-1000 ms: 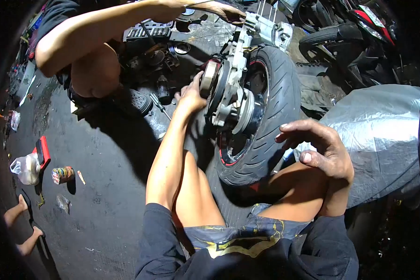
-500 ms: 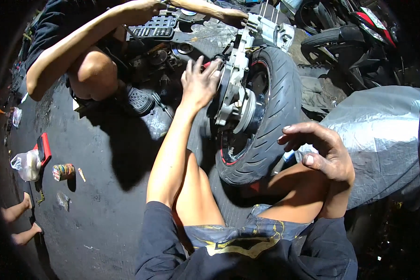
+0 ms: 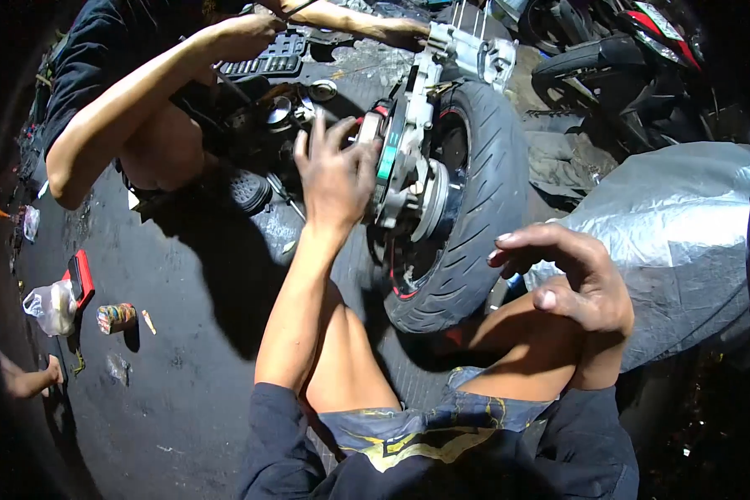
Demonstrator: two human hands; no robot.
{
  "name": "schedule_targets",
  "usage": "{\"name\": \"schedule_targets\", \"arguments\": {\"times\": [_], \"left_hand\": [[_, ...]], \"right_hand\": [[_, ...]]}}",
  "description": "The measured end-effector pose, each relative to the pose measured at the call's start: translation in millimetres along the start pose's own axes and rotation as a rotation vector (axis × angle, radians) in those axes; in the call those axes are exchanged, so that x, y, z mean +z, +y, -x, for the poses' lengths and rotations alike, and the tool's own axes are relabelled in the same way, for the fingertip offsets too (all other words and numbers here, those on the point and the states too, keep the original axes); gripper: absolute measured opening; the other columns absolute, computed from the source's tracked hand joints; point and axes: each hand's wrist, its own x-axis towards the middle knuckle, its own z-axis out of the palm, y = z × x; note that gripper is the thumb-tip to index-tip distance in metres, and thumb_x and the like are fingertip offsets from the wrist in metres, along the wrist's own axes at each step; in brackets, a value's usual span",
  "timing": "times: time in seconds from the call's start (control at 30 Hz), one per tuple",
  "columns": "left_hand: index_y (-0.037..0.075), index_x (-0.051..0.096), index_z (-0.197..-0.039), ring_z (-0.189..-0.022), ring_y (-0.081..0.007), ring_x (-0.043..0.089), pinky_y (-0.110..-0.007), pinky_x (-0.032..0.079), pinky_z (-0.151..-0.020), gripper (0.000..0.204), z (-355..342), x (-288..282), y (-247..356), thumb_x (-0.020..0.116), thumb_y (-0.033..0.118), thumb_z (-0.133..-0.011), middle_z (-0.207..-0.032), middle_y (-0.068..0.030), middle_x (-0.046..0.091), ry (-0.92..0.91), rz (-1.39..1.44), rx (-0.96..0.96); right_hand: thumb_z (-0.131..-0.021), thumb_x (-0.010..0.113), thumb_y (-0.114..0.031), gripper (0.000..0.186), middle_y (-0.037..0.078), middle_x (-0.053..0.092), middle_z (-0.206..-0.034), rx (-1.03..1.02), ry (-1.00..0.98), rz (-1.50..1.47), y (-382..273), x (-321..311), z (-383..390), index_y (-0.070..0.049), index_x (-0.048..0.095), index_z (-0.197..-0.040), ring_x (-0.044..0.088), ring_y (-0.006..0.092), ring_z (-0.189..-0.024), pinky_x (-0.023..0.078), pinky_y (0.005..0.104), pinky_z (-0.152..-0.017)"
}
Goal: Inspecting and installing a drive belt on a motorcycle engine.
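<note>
My left hand (image 3: 335,183) is raised with fingers spread beside the assembly's left side, where a green strip (image 3: 387,162) and a light-coloured block (image 3: 370,126) show; I cannot tell whether it touches them. The silver engine and transmission assembly (image 3: 427,108) stands along a black rear wheel (image 3: 483,208) with a red rim stripe. My right hand (image 3: 571,279) hovers right of the tyre, fingers curved and apart, holding nothing. A co-worker's left hand (image 3: 408,33) is at the engine's top; their right hand (image 3: 262,25) grips a dark rod.
The co-worker (image 3: 121,117) squats at upper left near a socket set (image 3: 271,58) and tools. A silver cover (image 3: 683,250) lies right, below motorcycles (image 3: 625,83). A red case (image 3: 83,279), plastic bag (image 3: 48,310), striped can (image 3: 117,318) and bare feet (image 3: 33,375) are left.
My left hand has moved up and turned, fingers now spread, uncovering a green strip on the assembly. My right hand is nearly unchanged. The co-worker's arms have shifted slightly.
</note>
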Motion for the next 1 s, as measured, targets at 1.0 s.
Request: {"name": "schedule_targets", "arguments": {"times": [1.0], "left_hand": [[0.009, 0.069, -0.121, -0.144, -0.0516, 0.031, -0.061, 0.025, -0.117, 0.047, 7.0, 18.0, -45.9, 0.077, 0.039, -0.085, -0.143, -0.0250, 0.049, -0.024, -0.137, -0.318]], "right_hand": [[-0.084, 0.074, -0.027, 0.058, 0.024, 0.069, -0.118, -0.014, -0.038, 0.014, 8.0, -0.3, -4.5, 0.008, 0.063, -0.129, 0.070, 0.0312, -0.109, 0.056, 0.0406, -0.093]]}}
